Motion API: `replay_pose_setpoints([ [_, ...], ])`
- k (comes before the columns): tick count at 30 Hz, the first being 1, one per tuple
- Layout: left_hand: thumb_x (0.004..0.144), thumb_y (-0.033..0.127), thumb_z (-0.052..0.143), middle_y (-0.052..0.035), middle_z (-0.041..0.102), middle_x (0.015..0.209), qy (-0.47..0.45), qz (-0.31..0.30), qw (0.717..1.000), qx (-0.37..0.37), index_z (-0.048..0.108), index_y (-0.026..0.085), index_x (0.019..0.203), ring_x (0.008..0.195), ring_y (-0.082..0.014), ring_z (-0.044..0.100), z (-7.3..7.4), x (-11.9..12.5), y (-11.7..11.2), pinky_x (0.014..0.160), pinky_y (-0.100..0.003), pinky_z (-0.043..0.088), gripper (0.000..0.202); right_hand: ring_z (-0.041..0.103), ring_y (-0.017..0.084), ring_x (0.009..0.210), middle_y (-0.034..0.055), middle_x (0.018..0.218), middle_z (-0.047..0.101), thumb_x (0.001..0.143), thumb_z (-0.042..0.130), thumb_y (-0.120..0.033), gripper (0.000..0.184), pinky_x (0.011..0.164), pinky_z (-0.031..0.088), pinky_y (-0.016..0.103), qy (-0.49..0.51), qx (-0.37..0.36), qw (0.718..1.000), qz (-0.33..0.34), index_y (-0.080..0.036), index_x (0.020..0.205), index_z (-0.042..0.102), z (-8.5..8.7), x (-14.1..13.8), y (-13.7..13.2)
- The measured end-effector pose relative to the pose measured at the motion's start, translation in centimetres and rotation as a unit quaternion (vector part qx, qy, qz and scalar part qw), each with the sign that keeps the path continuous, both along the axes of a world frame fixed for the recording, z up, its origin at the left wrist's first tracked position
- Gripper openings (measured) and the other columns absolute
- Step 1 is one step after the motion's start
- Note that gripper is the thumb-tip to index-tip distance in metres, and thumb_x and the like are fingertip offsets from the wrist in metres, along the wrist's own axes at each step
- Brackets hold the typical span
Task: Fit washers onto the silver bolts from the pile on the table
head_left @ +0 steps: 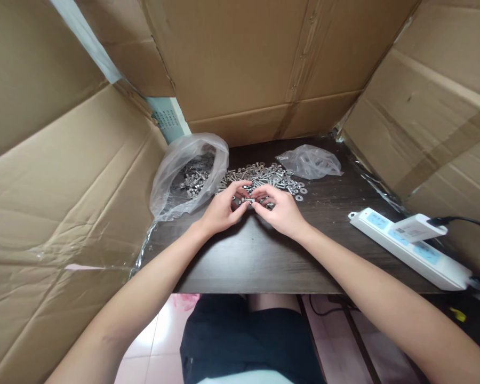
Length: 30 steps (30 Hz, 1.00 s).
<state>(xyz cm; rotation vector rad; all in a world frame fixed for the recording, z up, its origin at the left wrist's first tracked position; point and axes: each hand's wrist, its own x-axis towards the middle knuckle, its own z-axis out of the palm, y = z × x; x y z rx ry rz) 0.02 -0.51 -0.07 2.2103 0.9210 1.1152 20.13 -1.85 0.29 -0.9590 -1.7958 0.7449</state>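
Note:
My left hand (226, 207) and my right hand (279, 209) meet at the near edge of a pile of loose bolts, nuts and washers (270, 175). Between their fingertips is a small metal bolt (248, 201), pinched from both sides. Whether a nut or washer sits on it is too small to tell. Left of the pile, an open clear plastic bag (164, 184) lies on its side with more bolts in it. Behind the pile to the right rests a crumpled clear plastic bag (312, 161).
Cardboard walls (240, 64) enclose the dark wooden table (240, 261) at the back and both sides. A white power strip (412, 248) with a plugged-in white adapter (418, 228) and black cable lies along the right. The table's front edge is just above my lap.

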Motion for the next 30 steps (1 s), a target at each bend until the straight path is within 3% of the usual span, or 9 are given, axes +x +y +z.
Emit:
replay_pose_setpoints([
  [4, 0.092, 0.019, 0.062, -0.007, 0.068, 0.104, 0.002, -0.002, 1.0, -0.002, 0.052, 0.019, 0.137, 0.09, -0.0157, 0.067, -0.05, 0.01, 0.08, 0.064, -0.02, 0.057, 0.045, 0.073, 0.02, 0.084, 0.004, 0.097, 0.076, 0.088, 0.063, -0.02, 0.011, 0.083, 0.063, 0.039, -0.004, 0.007, 1.0, 0.0, -0.022, 0.094, 0.072, 0.02, 0.07, 0.01],
  [16, 0.092, 0.019, 0.061, -0.0071, 0.069, 0.104, 0.014, -0.003, 1.0, -0.006, 0.052, 0.018, 0.136, 0.088, -0.0154, 0.067, 0.04, 0.0, -0.05, 0.063, -0.019, 0.056, 0.044, 0.068, 0.021, 0.086, 0.0056, 0.096, 0.072, 0.086, 0.06, -0.013, 0.016, 0.077, 0.059, 0.038, -0.033, 0.1, 0.994, 0.002, -0.022, 0.087, 0.074, 0.44, 0.09, -0.12],
  [25, 0.093, 0.018, 0.061, -0.0071, 0.07, 0.105, 0.003, -0.002, 1.0, 0.022, 0.055, 0.018, 0.133, 0.087, -0.015, 0.068, -0.16, 0.08, 0.03, 0.063, -0.019, 0.056, 0.04, 0.072, 0.022, 0.089, 0.0055, 0.099, 0.074, 0.09, 0.066, -0.024, 0.014, 0.078, 0.06, 0.036, -0.003, 0.021, 1.0, 0.005, -0.022, 0.103, 0.068, -0.16, 0.07, 0.18],
  [30, 0.096, 0.018, 0.06, -0.0078, 0.07, 0.105, -0.007, -0.009, 0.999, 0.036, 0.056, 0.017, 0.131, 0.089, -0.0154, 0.069, -0.17, 0.29, -0.03, 0.065, -0.02, 0.057, 0.036, 0.072, 0.022, 0.081, 0.0048, 0.094, 0.074, 0.098, 0.057, -0.031, 0.014, 0.076, 0.058, 0.038, -0.001, -0.007, 1.0, 0.015, -0.023, 0.107, 0.064, -0.27, 0.06, 0.24],
])
